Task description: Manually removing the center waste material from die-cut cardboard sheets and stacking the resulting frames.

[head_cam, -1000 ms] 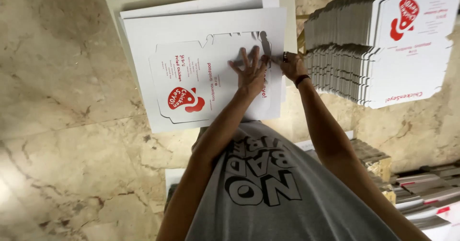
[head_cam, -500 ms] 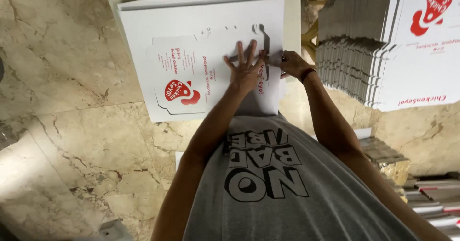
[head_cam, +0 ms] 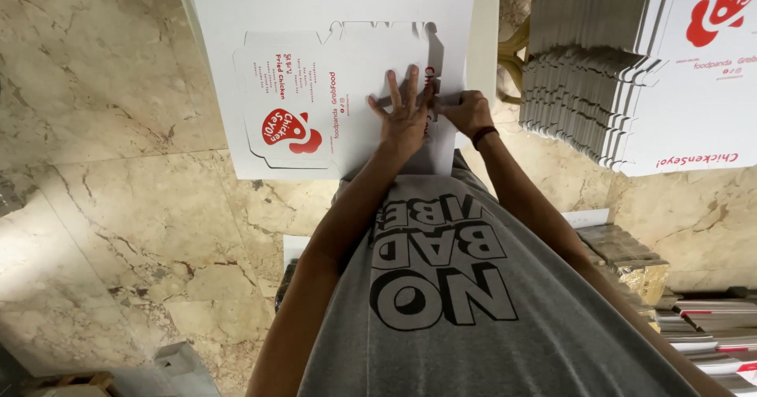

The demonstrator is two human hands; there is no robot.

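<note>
A flat white die-cut carton blank (head_cam: 315,89) with red print and a red logo lies on a white board (head_cam: 236,3) on a narrow table. My left hand (head_cam: 404,113) presses flat on the blank's right part, fingers spread. Beside it, my right hand (head_cam: 467,111) pinches the blank's right edge flap with curled fingers. A dark band sits on my right wrist. My grey printed shirt fills the lower middle of the view.
A tall stack of the same flat blanks (head_cam: 631,66) stands to the right, fanned at its edge. More stacked packaging (head_cam: 694,318) lies at the lower right. Marble floor (head_cam: 102,208) spreads to the left and below the table.
The view has shifted closer over the table. My left hand stays pressed on the blank, while my right hand has closed in on the blank's right edge next to it.
</note>
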